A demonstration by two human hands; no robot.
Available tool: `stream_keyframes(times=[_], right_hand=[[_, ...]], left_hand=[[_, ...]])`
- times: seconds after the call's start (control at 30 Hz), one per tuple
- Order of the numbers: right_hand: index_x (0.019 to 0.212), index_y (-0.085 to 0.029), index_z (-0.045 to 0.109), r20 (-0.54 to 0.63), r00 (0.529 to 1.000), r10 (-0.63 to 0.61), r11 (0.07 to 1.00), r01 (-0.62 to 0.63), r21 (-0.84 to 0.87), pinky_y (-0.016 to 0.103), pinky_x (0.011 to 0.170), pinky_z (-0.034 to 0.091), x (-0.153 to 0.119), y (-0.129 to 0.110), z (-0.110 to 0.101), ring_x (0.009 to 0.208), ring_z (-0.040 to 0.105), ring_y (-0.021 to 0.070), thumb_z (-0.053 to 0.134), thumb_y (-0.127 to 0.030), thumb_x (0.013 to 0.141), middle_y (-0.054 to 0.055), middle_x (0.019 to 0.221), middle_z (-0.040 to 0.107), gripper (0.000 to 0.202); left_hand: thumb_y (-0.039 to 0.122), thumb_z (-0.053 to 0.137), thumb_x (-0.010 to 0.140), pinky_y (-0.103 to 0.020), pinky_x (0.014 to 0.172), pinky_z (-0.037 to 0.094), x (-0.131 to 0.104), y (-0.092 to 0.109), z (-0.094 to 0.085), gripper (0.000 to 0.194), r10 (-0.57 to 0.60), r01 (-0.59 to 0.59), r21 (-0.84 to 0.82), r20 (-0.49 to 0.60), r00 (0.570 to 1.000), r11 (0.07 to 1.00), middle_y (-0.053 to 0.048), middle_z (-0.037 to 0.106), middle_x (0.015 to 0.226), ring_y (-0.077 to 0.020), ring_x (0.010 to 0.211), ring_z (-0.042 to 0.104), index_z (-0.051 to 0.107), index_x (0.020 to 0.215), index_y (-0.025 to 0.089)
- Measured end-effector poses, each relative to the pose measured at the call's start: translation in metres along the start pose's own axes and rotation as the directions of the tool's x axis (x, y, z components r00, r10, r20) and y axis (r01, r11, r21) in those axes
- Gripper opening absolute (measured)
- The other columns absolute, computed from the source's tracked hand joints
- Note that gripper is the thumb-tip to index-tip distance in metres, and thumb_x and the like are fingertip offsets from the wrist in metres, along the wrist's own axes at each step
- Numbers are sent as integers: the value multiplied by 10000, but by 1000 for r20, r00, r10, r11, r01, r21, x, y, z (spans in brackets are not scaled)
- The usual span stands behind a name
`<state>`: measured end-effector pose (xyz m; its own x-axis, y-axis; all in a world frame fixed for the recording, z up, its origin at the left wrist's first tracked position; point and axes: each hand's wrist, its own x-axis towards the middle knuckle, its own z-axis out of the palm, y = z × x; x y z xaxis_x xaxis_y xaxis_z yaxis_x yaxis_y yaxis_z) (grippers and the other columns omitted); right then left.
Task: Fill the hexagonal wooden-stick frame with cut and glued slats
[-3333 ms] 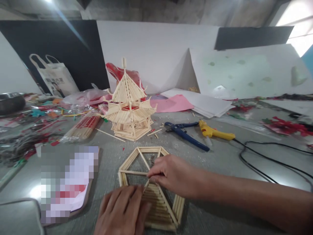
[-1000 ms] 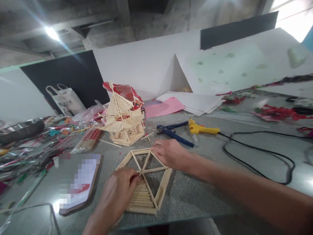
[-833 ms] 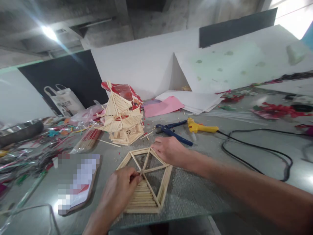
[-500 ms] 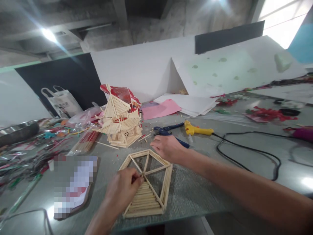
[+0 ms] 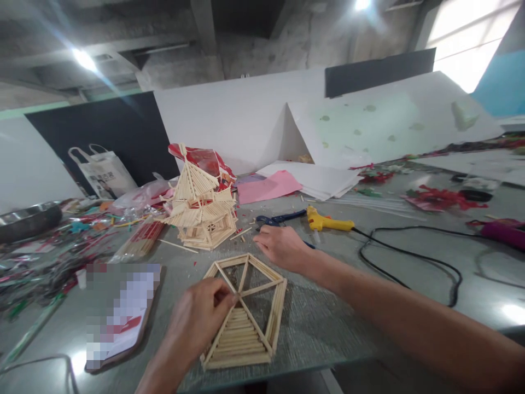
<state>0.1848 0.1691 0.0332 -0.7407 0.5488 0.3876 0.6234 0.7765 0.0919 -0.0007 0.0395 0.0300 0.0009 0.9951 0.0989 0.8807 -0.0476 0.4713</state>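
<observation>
A polygonal frame of wooden sticks (image 5: 280,312) with spokes meeting at a hub lies flat near the table's front edge. Rows of sticks fill its front wedge; other wedges show open gaps. My left hand (image 5: 200,312) rests over its left side, thumb and forefinger pinched together at the hub; whatever is between them is hidden. Beyond the frame, my right hand (image 5: 283,249) is closed, its fingertips low over the table beside small stick pieces (image 5: 243,236). I cannot make out what it holds. Blue-handled pliers (image 5: 293,214) lie just behind it, partly covered.
A stick pagoda model (image 5: 200,205) stands behind the frame. A yellow glue gun (image 5: 332,222) with a black cord (image 5: 410,229) lies right. A phone (image 5: 127,323), bundled sticks (image 5: 141,241) and a metal bowl (image 5: 30,223) are left. Pink paper (image 5: 270,187) lies at the back.
The view has shifted slightly. Both hands stay in nearly the same places, the left at the hub and the right by the pliers.
</observation>
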Motion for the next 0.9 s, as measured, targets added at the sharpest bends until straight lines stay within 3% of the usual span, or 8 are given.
stream_keyframes(times=[0.1, 0.2, 0.27, 0.37, 0.5, 0.6, 0.73, 0.9], right_hand=[[926, -176, 626, -68, 990, 123, 992, -124, 2, 227, 600, 325, 3, 9, -3, 754, 540, 129, 348, -200, 891, 61, 882, 604, 282], [938, -190, 624, -182, 948, 260, 965, -260, 26, 226, 633, 330, 7, 22, -9, 812, 545, 139, 376, -213, 879, 53, 923, 610, 256], [880, -182, 622, -243, 908, 341, 938, -346, 21, 232, 636, 324, 9, 32, -15, 813, 545, 145, 381, -226, 876, 52, 911, 615, 245], [834, -166, 594, -294, 851, 435, 887, -461, -25, 246, 602, 300, 10, 48, -23, 761, 546, 152, 377, -241, 871, 58, 868, 617, 232], [846, -156, 565, -292, 806, 515, 825, -558, -88, 256, 573, 272, 10, 63, -25, 717, 547, 156, 347, -269, 887, 66, 846, 615, 249], [842, -152, 559, -235, 848, 475, 853, -509, -116, 254, 587, 283, 10, 63, -17, 747, 552, 156, 329, -272, 900, 68, 868, 611, 265], [829, -155, 568, -141, 919, 368, 913, -385, -131, 249, 623, 316, 9, 54, 0, 764, 552, 154, 326, -285, 908, 62, 853, 606, 286], [887, -153, 597, -32, 973, 228, 961, -230, -153, 244, 721, 354, 12, 40, 17, 838, 545, 152, 332, -232, 909, 74, 893, 601, 278]], left_hand=[[311, 512, 780, -250, 650, 420, 4, 3, -16, 187, 72, -95, -94, -221, 973, 991, -4, 646, 784, -137, 671, 576, 608, 892, 197], [344, 549, 766, -244, 634, 421, 20, 8, -29, 187, 87, -181, -154, -478, 874, 971, 3, 635, 749, -139, 656, 568, 603, 874, 201], [337, 541, 775, -235, 619, 411, 34, 13, -33, 174, 82, -237, -216, -551, 831, 947, 3, 635, 754, -137, 663, 562, 612, 851, 199], [318, 528, 782, -218, 575, 383, 54, 15, -28, 162, 64, -269, -289, -562, 824, 919, 11, 606, 693, -126, 637, 532, 624, 817, 192], [269, 533, 760, -198, 521, 343, 68, 6, -15, 133, 2, -282, -465, -517, 856, 839, 36, 538, 614, -91, 550, 460, 621, 807, 181], [236, 557, 707, -185, 486, 326, 71, -2, -8, 122, -79, -280, -676, -448, 891, 681, 60, 484, 560, -68, 489, 406, 600, 795, 163], [256, 593, 652, -177, 486, 361, 71, -3, -4, 201, -170, -214, -869, -317, 933, 445, 55, 516, 572, -56, 477, 442, 582, 812, 135], [314, 636, 606, -245, 529, 454, 76, -6, 2, 322, -208, -145, -887, -258, 944, 439, -1, 594, 620, -101, 512, 535, 584, 846, 105]])
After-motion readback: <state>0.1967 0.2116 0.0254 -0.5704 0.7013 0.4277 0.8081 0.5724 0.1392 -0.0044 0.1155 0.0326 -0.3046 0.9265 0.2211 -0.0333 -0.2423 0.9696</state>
